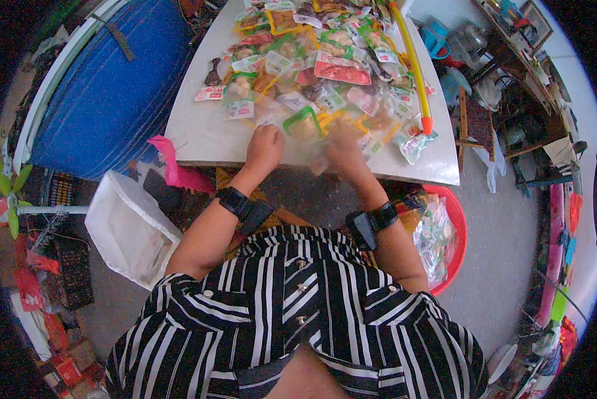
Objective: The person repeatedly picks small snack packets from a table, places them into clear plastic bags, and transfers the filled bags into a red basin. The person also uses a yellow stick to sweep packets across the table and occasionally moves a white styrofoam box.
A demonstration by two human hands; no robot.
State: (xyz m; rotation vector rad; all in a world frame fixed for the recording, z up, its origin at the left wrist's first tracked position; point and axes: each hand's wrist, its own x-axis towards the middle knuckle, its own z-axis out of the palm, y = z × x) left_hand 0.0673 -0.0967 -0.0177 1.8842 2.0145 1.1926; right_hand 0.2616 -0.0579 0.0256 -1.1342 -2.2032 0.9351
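A heap of small clear food packets with coloured borders covers the far part of the white table. My left hand is at the table's near edge, its fingers curled closed; what they hold, if anything, is hidden. Just right of it lies a green-edged packet with pale contents. My right hand is over the near side of the heap, smeared by motion, so its fingers do not show clearly. Beside that hand, a blurred see-through packet shows at the table edge.
A yellow tube with an orange end lies along the table's right side, by a loose packet. Below right stands a red basin holding packets. At left are a white foam box, pink plastic and a big blue container.
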